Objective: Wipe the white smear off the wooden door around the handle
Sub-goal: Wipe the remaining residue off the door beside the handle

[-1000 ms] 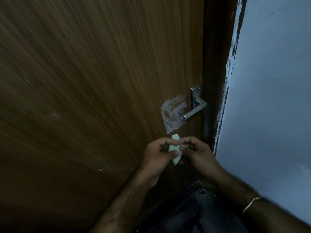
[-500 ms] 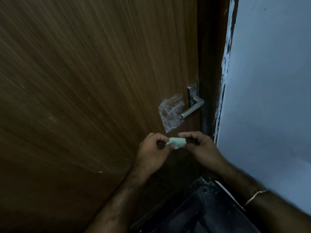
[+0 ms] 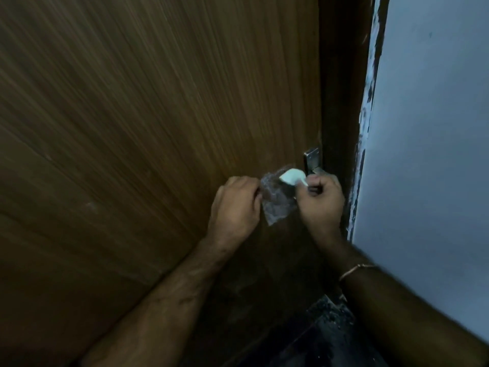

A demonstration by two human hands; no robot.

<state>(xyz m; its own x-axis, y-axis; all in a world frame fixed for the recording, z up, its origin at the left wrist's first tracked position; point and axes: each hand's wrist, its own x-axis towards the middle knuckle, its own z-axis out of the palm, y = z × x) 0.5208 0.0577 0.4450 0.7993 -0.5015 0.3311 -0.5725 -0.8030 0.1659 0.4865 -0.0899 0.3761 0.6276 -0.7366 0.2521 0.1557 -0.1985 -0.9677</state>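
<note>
the right hand (image 3: 321,200) pinches a small pale wipe (image 3: 292,177) between thumb and curled fingers, and the wipe sits against the wooden door (image 3: 158,115) at the top edge of the white smear (image 3: 276,205). whether the wipe is pressed flat on the wood or only touching it cannot be told. the smear is a cloudy, whitish patch on the door near its right edge, just left of the metal handle (image 3: 312,158); it lies between the two hands, and its lower point reaches down past the knuckles. only the upright plate and a bit of the lever of the handle show, since the right hand covers the rest.

the left hand (image 3: 235,205) is at the left edge of the smear with its fingers curled in loosely; the fingertips are turned toward the door and hidden, so whether they hold anything or touch the wood cannot be told. a thin bracelet (image 3: 356,270) circles the right wrist. right of the door runs the dark door frame (image 3: 341,102), then a pale blue-grey wall (image 3: 428,128) with chipped paint along its edge. a dark speckled floor (image 3: 333,327) shows at the bottom.
</note>
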